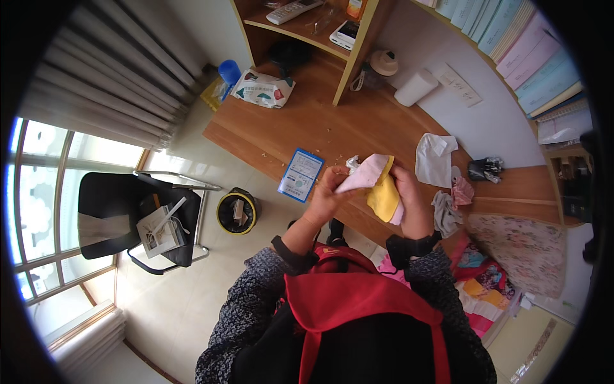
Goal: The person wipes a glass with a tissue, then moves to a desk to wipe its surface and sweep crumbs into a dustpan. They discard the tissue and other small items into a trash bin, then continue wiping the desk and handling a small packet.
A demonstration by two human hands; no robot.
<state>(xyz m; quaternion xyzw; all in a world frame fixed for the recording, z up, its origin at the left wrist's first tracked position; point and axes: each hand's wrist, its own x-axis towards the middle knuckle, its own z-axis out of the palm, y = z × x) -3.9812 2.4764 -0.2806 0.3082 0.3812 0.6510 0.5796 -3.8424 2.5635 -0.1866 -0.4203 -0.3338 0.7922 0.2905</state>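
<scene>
Above the wooden desk, my left hand (pixel 328 194) and my right hand (pixel 407 194) both grip a small sewn fabric piece (pixel 367 173), pink on one side and yellow on the other. My left fingers pinch its pink pointed end. On the opposite side, my right hand holds the folded yellow part. A crumpled white wad (pixel 352 164) shows by my left fingertips; whether it is held or lies on the desk I cannot tell. Left of my hands, a blue-edged card (pixel 301 175) with writing lies at the desk's front edge.
Small scraps dot the desk (pixel 297 127). A wipes pack (pixel 264 90), a paper roll (pixel 416 88) and a lidded bottle (pixel 381 67) stand at the back. White cloth (pixel 435 158) and grey cloth (pixel 447 213) lie right. A lined bin (pixel 237 211) and chair (pixel 177 216) are left.
</scene>
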